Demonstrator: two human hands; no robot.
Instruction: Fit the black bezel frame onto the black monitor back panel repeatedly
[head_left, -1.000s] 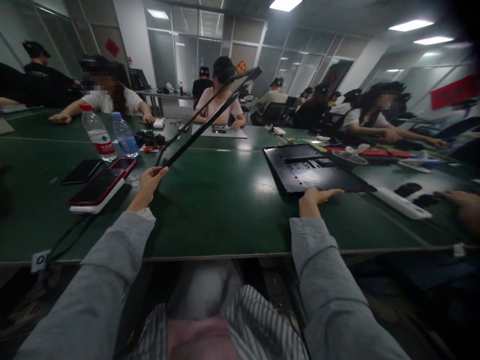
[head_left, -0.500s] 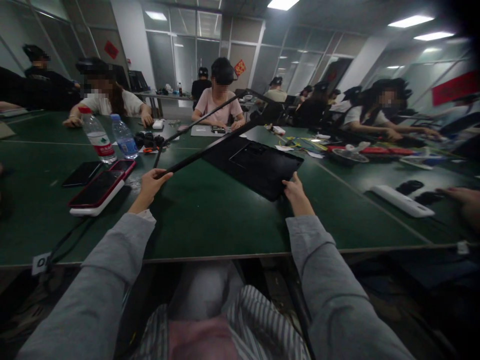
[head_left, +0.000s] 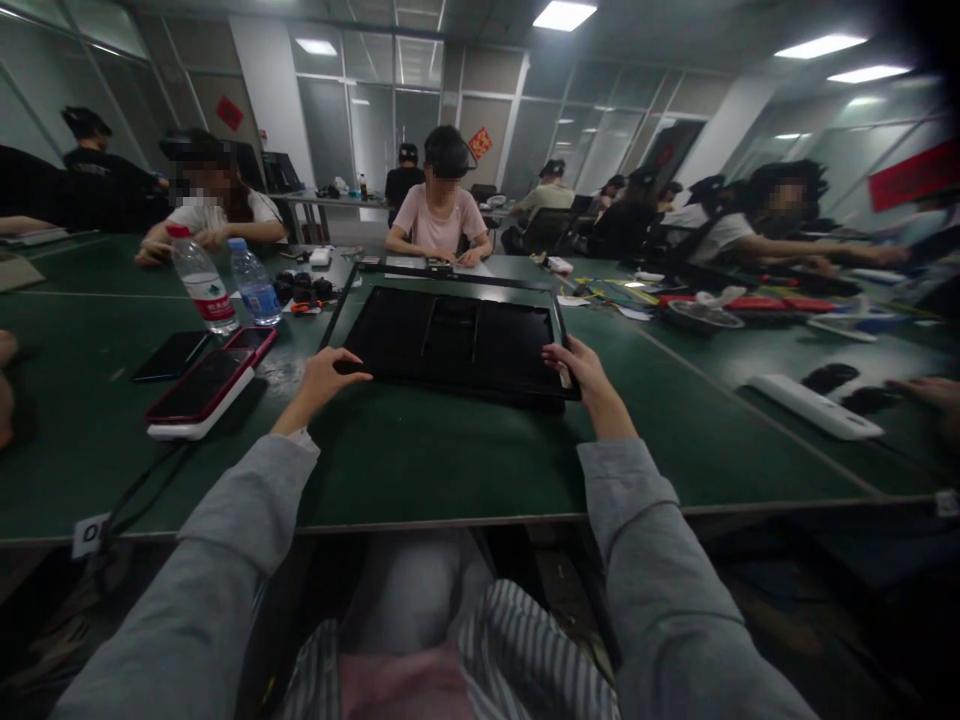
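A thin black rectangular frame (head_left: 517,281) lies slightly tilted over a black panel (head_left: 394,325), which looks like a monitor's back cover with a rectangular recess in its middle. My left hand (head_left: 315,388) grips the frame's near left corner between thumb and fingers. At the near right corner my right hand (head_left: 592,378) holds the frame, its fingers reaching over the inner edge by the panel. Whether those fingers also touch the panel I cannot tell. Frame and panel overlap on the green table (head_left: 450,455), and the panel's underside is hidden.
On the left stand two bottles (head_left: 206,285) beside a red-edged phone (head_left: 199,385) on a white block and a dark phone (head_left: 171,356). A white power strip (head_left: 814,405) and coloured cables (head_left: 607,285) lie to the right. Another person (head_left: 439,215) sits opposite.
The frame has come down from a steep tilt to lie nearly level over the panel. The panel has turned straighter toward me. My right hand now holds the frame's right side.
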